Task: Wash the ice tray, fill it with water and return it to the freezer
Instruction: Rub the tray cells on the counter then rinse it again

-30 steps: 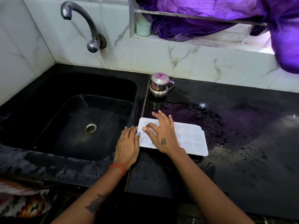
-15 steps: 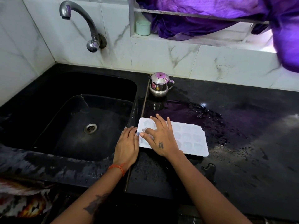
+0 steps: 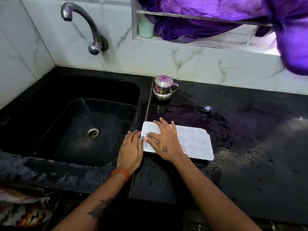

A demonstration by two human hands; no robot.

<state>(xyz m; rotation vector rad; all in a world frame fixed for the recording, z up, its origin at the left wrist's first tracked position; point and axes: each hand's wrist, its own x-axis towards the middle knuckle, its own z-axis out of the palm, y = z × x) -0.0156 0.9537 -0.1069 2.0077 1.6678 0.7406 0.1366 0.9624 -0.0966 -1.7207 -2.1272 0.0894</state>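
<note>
A kitchen corner with white marble-veined wall tiles and a polished black stone worktop [image 3: 250, 130], wet with scattered droplets and a puddle at centre. Set into the worktop at left is a black moulded sink [image 3: 50, 90] with a steel drain; a curved chrome tap [image 3: 83, 22] projects from the far wall above it, with no water visibly running. A small steel lidded pot with a pink knob [image 3: 163, 89] stands at the far edge of the worktop, just right of the sink, and a purple cloth [image 3: 233, 17] hangs across the window ledge at upper right.

The white rectangular plastic ice tray [image 3: 196, 142] lies flat on the worktop just right of the sink, cavities up. The right hand [image 3: 164, 142] rests across its left part, fingers spread and fairly straight, pressing rather than gripping. The left hand [image 3: 131, 149] lies flat at the tray's left edge, fingers extended, its fingertips touching the rim.

Stage of the task, as judged: the tray is out of the freezer and beside the sink. Whether the cavities hold water or ice cannot be told. Washing may be under way or done, given the wet worktop; the carry back to the freezer, which is out of view, clearly remains.
</note>
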